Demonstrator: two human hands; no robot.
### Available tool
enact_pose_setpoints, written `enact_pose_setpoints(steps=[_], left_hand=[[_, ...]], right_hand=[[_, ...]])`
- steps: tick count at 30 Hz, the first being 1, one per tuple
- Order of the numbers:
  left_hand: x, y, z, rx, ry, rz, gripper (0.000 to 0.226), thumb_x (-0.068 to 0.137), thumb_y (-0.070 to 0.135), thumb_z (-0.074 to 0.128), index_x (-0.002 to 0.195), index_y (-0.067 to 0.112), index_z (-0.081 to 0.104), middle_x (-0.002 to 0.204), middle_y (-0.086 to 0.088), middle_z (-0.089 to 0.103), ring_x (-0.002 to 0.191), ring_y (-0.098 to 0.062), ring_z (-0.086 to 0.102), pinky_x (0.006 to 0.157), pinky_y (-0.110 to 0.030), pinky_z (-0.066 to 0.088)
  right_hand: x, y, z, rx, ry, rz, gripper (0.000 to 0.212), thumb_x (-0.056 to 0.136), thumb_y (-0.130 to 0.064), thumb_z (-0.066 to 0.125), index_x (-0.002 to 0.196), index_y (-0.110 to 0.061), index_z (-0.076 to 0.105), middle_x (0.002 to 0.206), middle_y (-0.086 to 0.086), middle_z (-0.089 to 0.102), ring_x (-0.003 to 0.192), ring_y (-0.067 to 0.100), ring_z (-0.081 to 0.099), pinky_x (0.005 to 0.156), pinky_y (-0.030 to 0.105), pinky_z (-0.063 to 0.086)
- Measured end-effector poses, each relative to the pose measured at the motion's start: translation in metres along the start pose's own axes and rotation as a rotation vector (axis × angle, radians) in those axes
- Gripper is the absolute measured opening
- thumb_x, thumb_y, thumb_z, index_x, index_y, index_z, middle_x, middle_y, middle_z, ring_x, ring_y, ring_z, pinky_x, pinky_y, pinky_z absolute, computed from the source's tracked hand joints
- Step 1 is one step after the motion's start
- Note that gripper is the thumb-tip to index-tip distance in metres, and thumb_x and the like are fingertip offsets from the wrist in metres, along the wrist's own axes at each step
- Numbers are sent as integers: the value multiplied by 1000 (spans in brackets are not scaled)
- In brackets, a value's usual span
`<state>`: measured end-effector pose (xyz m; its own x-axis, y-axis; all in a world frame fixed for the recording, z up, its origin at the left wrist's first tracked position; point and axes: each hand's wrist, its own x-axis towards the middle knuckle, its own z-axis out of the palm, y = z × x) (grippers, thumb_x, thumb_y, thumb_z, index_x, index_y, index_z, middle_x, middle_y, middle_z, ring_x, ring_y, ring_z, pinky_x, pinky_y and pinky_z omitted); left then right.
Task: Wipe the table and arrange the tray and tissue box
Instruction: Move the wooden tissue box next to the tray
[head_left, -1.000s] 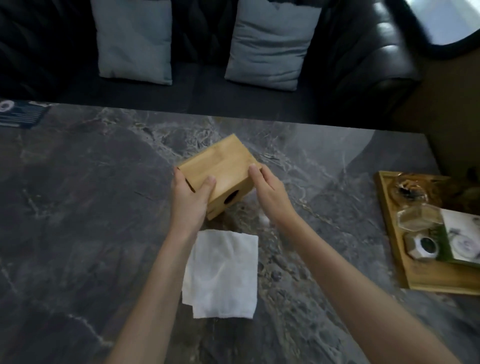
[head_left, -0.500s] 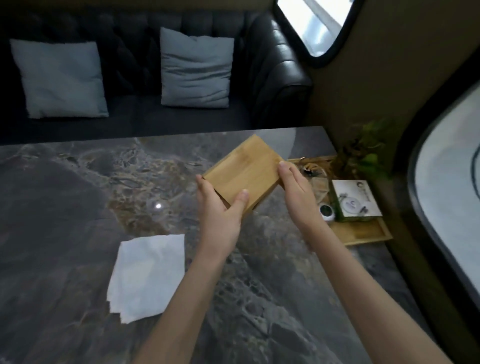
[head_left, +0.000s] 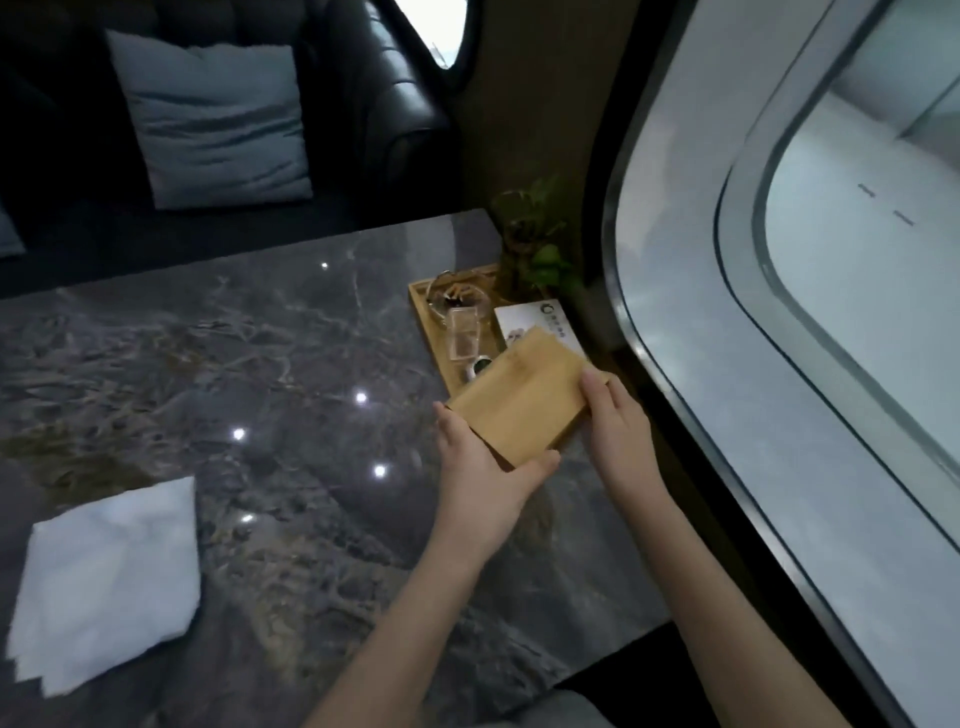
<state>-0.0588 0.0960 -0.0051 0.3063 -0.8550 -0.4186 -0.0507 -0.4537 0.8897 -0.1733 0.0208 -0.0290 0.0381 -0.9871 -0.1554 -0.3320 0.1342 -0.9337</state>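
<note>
A wooden tissue box (head_left: 519, 397) is held in both hands above the right side of the dark marble table (head_left: 260, 364). My left hand (head_left: 483, 473) grips its near left corner and my right hand (head_left: 613, 421) holds its right end. The box overlaps the near end of the wooden tray (head_left: 428, 312), which lies by the window and carries small glass items and a white card (head_left: 540, 322). A folded white wiping cloth (head_left: 109, 577) lies flat at the table's near left.
A potted green plant (head_left: 535, 244) stands at the tray's far end against the wall. A curved window (head_left: 805, 312) runs along the right. A dark sofa with a grey cushion (head_left: 208, 114) sits beyond the table.
Both hands have carried the tissue box from the table's middle to the right, over the near end of the tray. The cloth stays where it lay.
</note>
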Motion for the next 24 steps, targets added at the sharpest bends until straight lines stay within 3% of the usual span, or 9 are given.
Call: enact_pose_setpoints(steps=[5, 10, 14, 17, 20, 24], left_hand=[[0, -23, 40, 63, -89, -65, 129, 63, 30, 82, 143, 17, -20, 155, -4, 11, 141, -22, 17, 116, -42, 21], [-10, -49, 62, 5, -113, -149, 119, 52, 37, 82, 144, 24, 8, 143, -2, 36, 130, -21, 37, 109, -44, 35], [-20, -65, 68, -121, -154, -260, 95, 57, 28, 82, 135, 23, 28, 123, 2, 54, 113, -18, 53, 98, -43, 47], [-24, -75, 64, -291, -203, -376, 78, 63, 18, 81, 129, 23, 40, 119, -2, 60, 108, -20, 58, 93, -42, 51], [-26, -82, 58, -397, -213, -457, 65, 68, 12, 78, 126, 18, 48, 118, -6, 63, 108, -23, 60, 95, -45, 49], [-29, -85, 49, -470, -198, -500, 45, 75, 9, 71, 117, 8, 56, 110, -11, 68, 105, -23, 62, 91, -38, 51]], right_hand=[[-13, 24, -38, -35, 49, 57, 33, 94, -42, 40, 102, -15, 58, 89, -8, 56, 84, 4, 51, 69, 22, 39], [-26, 42, -59, -158, 26, 27, 28, 95, -37, 43, 92, -15, 59, 78, -8, 58, 74, 4, 53, 64, 23, 39], [-34, 54, -66, -288, -1, 12, 34, 94, -38, 44, 74, -13, 53, 63, 2, 52, 61, 15, 51, 56, 33, 37], [-36, 63, -64, -397, -30, -14, 39, 93, -41, 43, 68, -11, 49, 57, 3, 50, 60, 23, 54, 55, 36, 36], [-36, 72, -55, -445, -55, -32, 38, 91, -45, 43, 63, -19, 44, 56, -2, 47, 61, 23, 54, 57, 38, 38], [-36, 72, -37, -387, -85, -11, 35, 91, -44, 44, 65, -22, 43, 62, -5, 47, 66, 18, 53, 61, 33, 36]])
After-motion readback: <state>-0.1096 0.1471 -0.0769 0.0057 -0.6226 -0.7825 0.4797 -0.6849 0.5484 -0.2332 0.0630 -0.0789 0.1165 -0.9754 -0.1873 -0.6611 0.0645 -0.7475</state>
